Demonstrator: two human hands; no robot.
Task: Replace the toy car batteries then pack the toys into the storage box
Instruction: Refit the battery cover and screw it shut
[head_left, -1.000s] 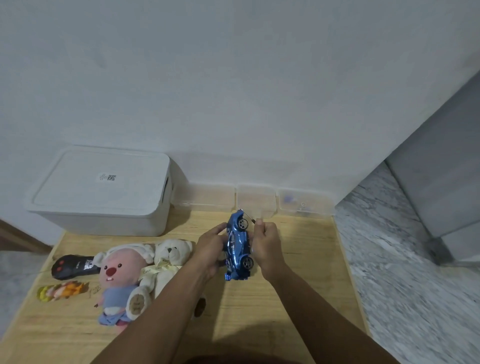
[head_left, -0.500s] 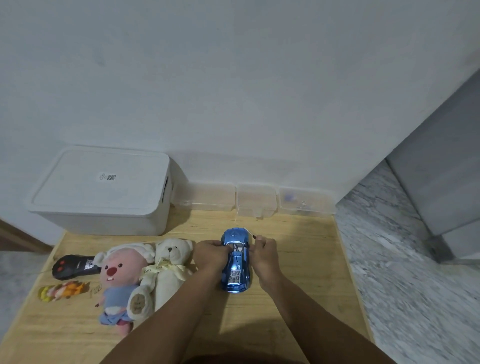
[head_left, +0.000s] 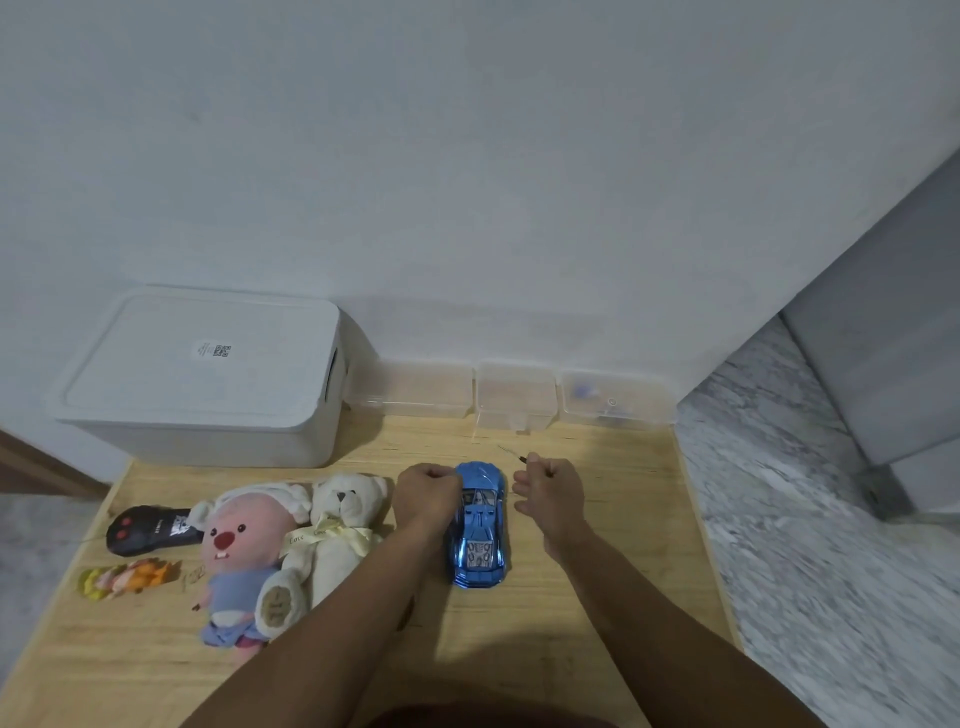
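The blue toy car (head_left: 479, 525) sits upright on its wheels on the wooden bench (head_left: 597, 613), lying between the two hands. The left hand (head_left: 427, 493) rests against the car's left side near its far end, fingers curled; whether they grip the body cannot be told. The right hand (head_left: 551, 488) is just beside the car, apart from it, fingers curled round a thin screwdriver (head_left: 511, 453) whose tip points away toward the clear containers (head_left: 514, 395).
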